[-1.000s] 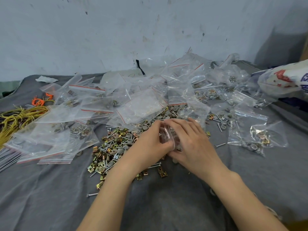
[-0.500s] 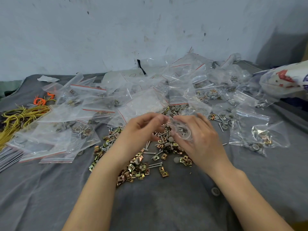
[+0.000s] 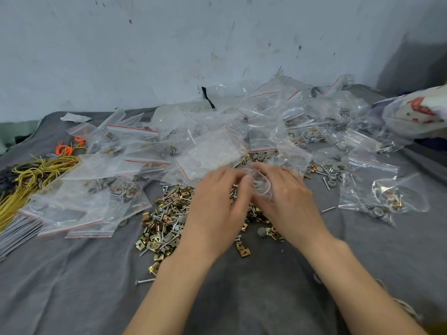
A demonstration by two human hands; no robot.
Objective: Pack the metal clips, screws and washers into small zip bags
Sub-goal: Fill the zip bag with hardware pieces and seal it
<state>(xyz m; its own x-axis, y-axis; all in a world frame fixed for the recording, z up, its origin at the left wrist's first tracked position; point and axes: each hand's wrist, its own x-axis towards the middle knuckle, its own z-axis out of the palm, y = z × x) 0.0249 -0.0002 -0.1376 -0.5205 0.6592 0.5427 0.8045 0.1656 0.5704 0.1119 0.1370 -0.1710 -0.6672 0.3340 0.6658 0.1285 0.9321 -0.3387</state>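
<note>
Two bare forearms, no sleeves, left hand (image 3: 217, 204), right hand (image 3: 287, 201)

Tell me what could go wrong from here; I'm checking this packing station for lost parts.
1. The small zip bag is pinched between the left hand and right hand above the loose pile of clips and screws; parts could slip out and remix.
2. A stray screw lies apart on the grey cloth and may be missed.
</note>
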